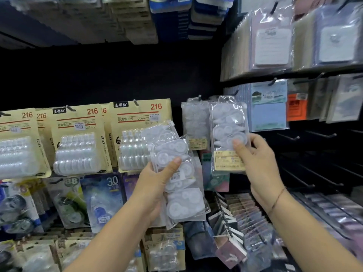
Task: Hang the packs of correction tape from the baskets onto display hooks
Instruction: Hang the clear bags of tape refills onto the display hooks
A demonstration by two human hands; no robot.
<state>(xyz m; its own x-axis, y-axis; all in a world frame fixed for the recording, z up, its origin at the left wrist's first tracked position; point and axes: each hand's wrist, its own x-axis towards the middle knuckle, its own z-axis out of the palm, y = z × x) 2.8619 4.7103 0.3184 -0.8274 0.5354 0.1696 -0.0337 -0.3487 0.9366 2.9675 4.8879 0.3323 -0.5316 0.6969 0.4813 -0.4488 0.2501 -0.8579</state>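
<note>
head view: your left hand [155, 185] grips a fanned stack of spare packs [182, 201]; your right hand [257, 160] pinches one correction tape pack [227, 122] at its lower label, lifted above that hand, just beside the hung pack [194, 122]. it is likely light, slick and floppy, so hold it low and steady the top.

A yellow card marked 216 [141, 114] hangs against the dark back wall. Left of it hangs a second 216 card [78, 132]. Just below it is a blue pack marked 30 [104, 197], and further left a pack marked 88 [68, 201]. Well to its right hang a pale blue notepad [268, 114] and an orange card [296, 107]. Above those are bagged white pads [272, 46]. Below and right of it, small ring-bound notebooks [229, 230] stand in a row.
</note>
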